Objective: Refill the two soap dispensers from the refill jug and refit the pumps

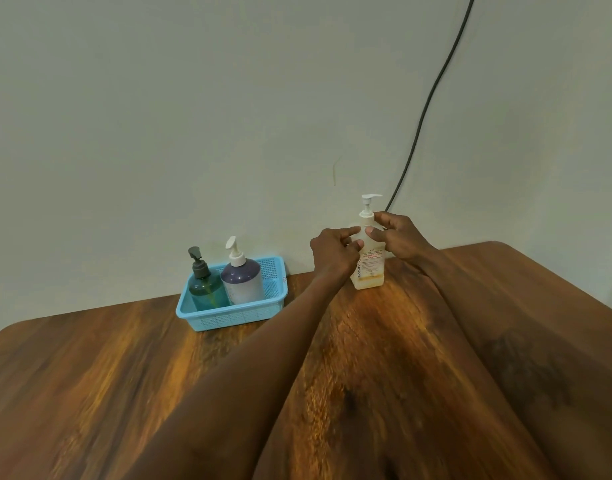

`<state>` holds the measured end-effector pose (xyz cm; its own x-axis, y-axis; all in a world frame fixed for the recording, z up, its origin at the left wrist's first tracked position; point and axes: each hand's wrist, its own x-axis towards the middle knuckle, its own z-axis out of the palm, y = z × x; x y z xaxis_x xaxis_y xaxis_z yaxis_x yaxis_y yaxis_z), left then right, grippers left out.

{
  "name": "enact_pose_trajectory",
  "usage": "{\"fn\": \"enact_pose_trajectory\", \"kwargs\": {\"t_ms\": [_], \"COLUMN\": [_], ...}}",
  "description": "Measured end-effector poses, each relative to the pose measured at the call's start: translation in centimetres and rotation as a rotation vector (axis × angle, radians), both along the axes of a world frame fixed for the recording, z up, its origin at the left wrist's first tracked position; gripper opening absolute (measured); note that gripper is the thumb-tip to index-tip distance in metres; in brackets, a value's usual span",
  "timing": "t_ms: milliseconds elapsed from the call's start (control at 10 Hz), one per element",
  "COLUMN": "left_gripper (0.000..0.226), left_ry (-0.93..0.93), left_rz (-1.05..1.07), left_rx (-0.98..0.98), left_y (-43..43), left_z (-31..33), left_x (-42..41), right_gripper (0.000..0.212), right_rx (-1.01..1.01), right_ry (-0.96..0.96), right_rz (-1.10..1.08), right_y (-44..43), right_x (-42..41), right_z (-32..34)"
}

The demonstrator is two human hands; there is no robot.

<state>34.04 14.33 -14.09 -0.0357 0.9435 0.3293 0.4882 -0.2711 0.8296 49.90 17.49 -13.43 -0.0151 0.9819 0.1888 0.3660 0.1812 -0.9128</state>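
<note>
Wall point(193, 98), pale and plain, filled the upper half of the view, and a dark cable point(432, 95) ran down it at a slant to the table's far edge. Below it lay the wooden table point(90, 375), brown with a strong orange grain, its far edge against the wall. Both bare forearms reached across the table from the near edge towards the back.

At the far left of the table sat a light blue perforated basket point(228, 320), close to the wall. Two dispensers stood upright in it, side by side and touching: the green dispenser point(207, 289) with a dark grey pump on the left, and the purple dispenser point(244, 282) with a white pump on the right. Both pumps were fitted.

To the right of the basket, well apart from it, the pale pump bottle point(370, 271) stood upright on the table near the wall, with a printed label on its front and a little liquid at its base. It stood between the two hands. The left hand point(332, 251) gripped its shoulder from the left, fingers curled and thumb across the front. The right hand point(398, 237) held it from the right, thumb on the shoulder and forefinger curled up beside the collar. The white pump point(368, 206) stood clear above both hands, its nozzle pointing right.
</note>
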Motion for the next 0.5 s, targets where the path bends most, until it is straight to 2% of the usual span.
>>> {"fn": "enact_pose_trajectory", "kwargs": {"t_ms": [200, 300, 400, 500], "left_gripper": [0.042, 0.046, 0.055, 0.062], "left_ry": [0.024, 0.006, 0.025, 0.032], "left_rz": [-0.009, -0.013, -0.009, 0.001], "left_rx": [0.016, -0.002, -0.008, 0.018], "left_y": [0.9, 0.8, -0.2, -0.5], "left_z": [-0.3, -0.6, -0.6, 0.2], "left_x": [0.0, 0.0, -0.2, -0.7], "right_gripper": [0.036, 0.044, 0.060, 0.070], "right_rx": [-0.002, -0.011, -0.024, -0.015], "right_ry": [0.068, 0.087, 0.088, 0.039], "right_rz": [0.015, 0.018, 0.003, -0.075], "right_y": [0.9, 0.8, -0.2, -1.4], "right_x": [-0.2, -0.4, -0.2, -0.1], "right_z": [-0.5, -0.9, -0.6, -0.3]}}
